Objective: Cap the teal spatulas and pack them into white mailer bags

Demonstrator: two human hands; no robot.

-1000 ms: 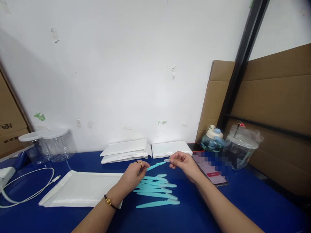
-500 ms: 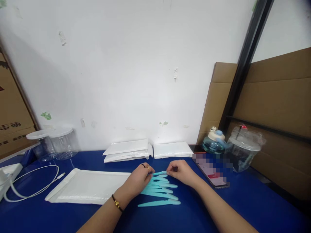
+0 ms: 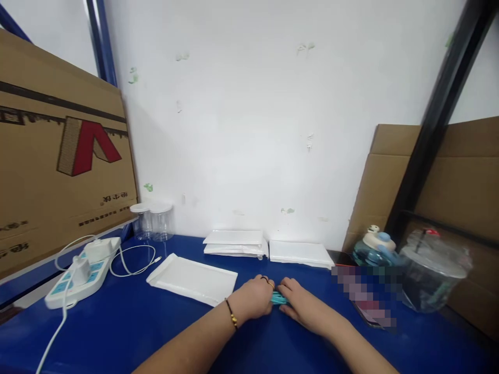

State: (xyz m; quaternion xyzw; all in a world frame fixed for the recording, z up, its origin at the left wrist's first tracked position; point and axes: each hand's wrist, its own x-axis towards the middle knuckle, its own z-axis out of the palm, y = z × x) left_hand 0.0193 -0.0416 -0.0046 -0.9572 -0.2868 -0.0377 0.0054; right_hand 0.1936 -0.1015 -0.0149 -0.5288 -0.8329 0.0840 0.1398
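Teal eyebrow razors (image 3: 279, 297) are gathered into a bundle between my two hands, low in the middle of the head view. Closed around the bundle's left end is my left hand (image 3: 255, 297), with rings on a finger and a dark beaded bracelet at the wrist. My right hand (image 3: 302, 304) grips the right end between thumb and fingers. Only a short middle stretch of the razors shows; my hands cover the rest. Just left of my left hand lies a white padded envelope (image 3: 191, 279), flat on the blue table (image 3: 163, 332).
Along the wall lie stacked white envelopes (image 3: 234, 239) and another white envelope (image 3: 300, 253). Lidded clear jars (image 3: 161, 223) and a power strip (image 3: 86, 275) with cables are on the left. To the right are a phone (image 3: 366, 301), a blue-green bottle (image 3: 372, 249) and a bagged clear tub (image 3: 432, 275).
The razors, spread in a fan before, are now gathered in a bundle. My left hand has closed around them, and my right hand grips their other end. The view has turned left.
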